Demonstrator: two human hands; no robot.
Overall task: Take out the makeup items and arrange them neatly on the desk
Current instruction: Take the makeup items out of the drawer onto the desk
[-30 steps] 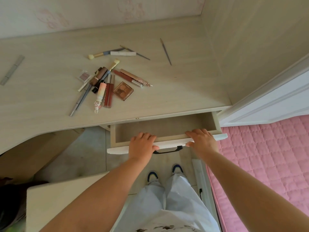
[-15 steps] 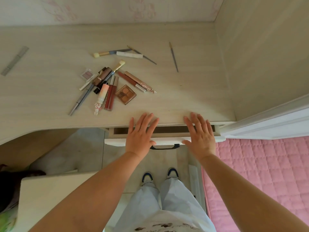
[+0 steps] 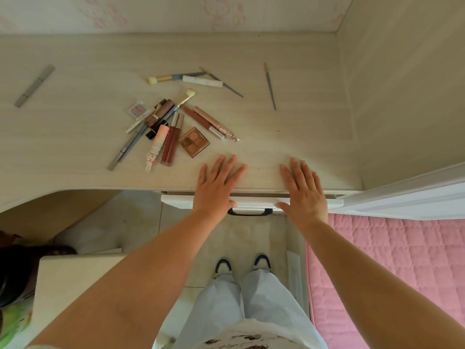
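Pale wood-grain tabletop (image 3: 75, 137) tucked into a corner, pink quilted bed (image 3: 392, 268) at the right. Both hands flat, fingers straight, gripping nothing: left hand (image 3: 216, 187) and right hand (image 3: 305, 195) lie over the white drawer front (image 3: 254, 203) at the tabletop's front edge. Makeup pile (image 3: 173, 127) mid-tabletop: slim glossy tubes, mostly slanting front-left to back-right, beside a square bronze palette (image 3: 193, 141). A grey stick (image 3: 34, 86) lies apart near the left edge.

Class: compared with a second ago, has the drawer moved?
Yes. The drawer has slid in under the desk edge; its front now sits nearly flush.
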